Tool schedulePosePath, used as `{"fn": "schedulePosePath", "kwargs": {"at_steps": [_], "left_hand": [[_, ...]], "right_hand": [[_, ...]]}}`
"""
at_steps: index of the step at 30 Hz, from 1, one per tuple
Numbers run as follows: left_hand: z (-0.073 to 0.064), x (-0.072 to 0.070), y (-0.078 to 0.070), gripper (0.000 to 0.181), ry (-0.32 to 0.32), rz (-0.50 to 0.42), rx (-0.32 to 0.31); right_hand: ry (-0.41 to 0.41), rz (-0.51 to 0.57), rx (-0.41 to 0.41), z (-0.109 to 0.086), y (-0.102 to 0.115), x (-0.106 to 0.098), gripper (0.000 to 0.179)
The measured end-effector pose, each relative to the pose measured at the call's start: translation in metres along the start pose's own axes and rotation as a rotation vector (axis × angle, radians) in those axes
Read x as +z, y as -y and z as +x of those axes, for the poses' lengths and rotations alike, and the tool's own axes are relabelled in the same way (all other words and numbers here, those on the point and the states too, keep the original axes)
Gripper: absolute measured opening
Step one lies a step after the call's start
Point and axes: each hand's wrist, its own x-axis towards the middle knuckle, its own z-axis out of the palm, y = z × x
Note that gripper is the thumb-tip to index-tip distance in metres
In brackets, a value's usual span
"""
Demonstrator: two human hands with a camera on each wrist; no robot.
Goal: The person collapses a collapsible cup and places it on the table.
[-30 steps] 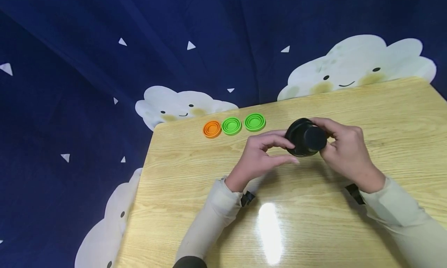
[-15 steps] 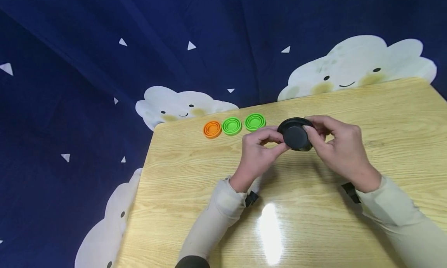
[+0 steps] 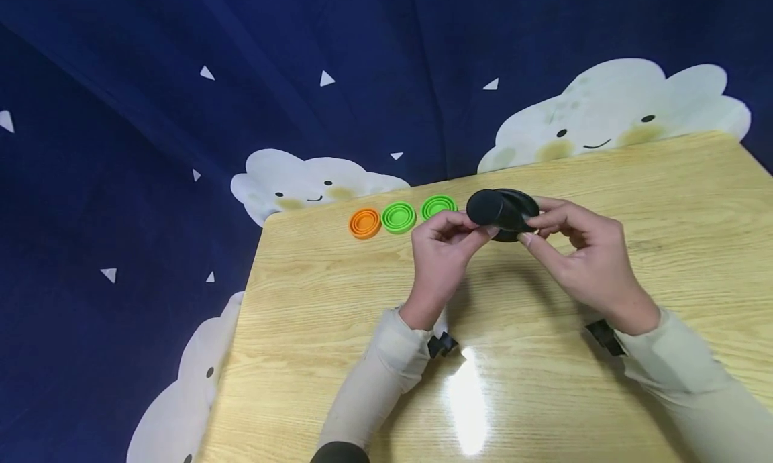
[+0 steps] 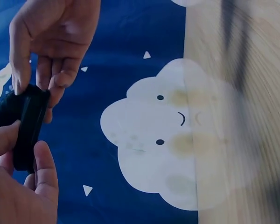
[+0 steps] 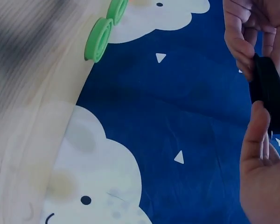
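Observation:
Both hands hold a black round piece above the table, a wide disc with a short cylinder standing out of it. My left hand pinches its left side between thumb and fingers. On the opposite side, the right hand grips the disc's rim with thumb and fingertips. The cylinder end faces up and to the left in the head view. In the left wrist view the disc appears edge-on between the two hands. The right wrist view also catches the black disc from its edge.
Behind the left hand, an orange ringed collapsible cup, a green one and a second green one lie flat in a row on the wooden table. A dark blue curtain with white clouds hangs along the table's back edge.
The black piece has been turned in the hands, its cylinder swinging from the right side round to the left. Both hands have shifted slightly, the left one closing its pinch.

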Motion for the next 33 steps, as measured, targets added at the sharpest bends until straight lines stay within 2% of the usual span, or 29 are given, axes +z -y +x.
{"fn": "schedulePosePath", "kwargs": {"at_steps": [5, 10, 13, 17, 20, 22, 26, 29, 33], "left_hand": [[-0.001, 0.000, -0.002, 0.015, 0.013, -0.009, 0.021], [-0.001, 0.000, -0.006, 0.015, 0.052, -0.006, 0.061], [-0.003, 0.002, -0.011, 0.016, 0.074, 0.021, 0.105], [-0.004, 0.005, -0.023, 0.017, 0.108, 0.088, 0.187], [-0.005, 0.007, -0.028, 0.017, 0.122, 0.101, 0.204], [-0.005, 0.007, -0.024, 0.017, 0.116, 0.091, 0.182], [-0.004, 0.004, -0.010, 0.016, 0.093, 0.036, 0.084], [-0.003, 0.001, -0.004, 0.016, 0.094, -0.010, 0.012], [-0.002, -0.002, -0.004, 0.022, 0.110, -0.065, -0.082]], "right_hand": [[-0.072, 0.103, -0.052, 0.001, -0.002, 0.004, 0.019], [-0.134, 0.136, -0.063, 0.002, -0.002, 0.007, 0.015], [-0.162, 0.061, -0.053, 0.003, -0.001, 0.007, 0.015], [-0.199, -0.104, -0.029, 0.004, -0.002, 0.009, 0.013], [-0.214, -0.171, -0.014, 0.004, -0.004, 0.010, 0.010], [-0.211, -0.188, -0.008, 0.004, -0.005, 0.010, 0.009], [-0.181, -0.173, 0.028, 0.003, -0.002, 0.009, 0.009], [-0.139, -0.107, 0.086, 0.002, 0.003, 0.006, 0.012], [-0.102, 0.015, 0.140, 0.002, 0.007, 0.001, 0.009]]}}
